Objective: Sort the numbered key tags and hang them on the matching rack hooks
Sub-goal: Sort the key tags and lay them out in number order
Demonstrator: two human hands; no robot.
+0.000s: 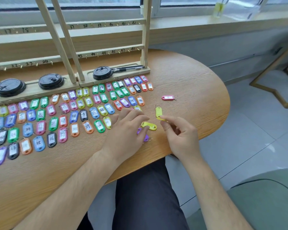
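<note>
One yellow tag [158, 112] under right hand [179, 135] fingertip, left hand [128, 130] relaxed

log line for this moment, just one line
stage: sorting | left hand: rests on near yellow tag | right hand: touches far yellow tag | rack: nothing hung in view

You have colourful numbered key tags [38, 143] lying flat in rows before the upright wooden rack [146, 39], one pink tag [168, 97] apart to the right.
</note>
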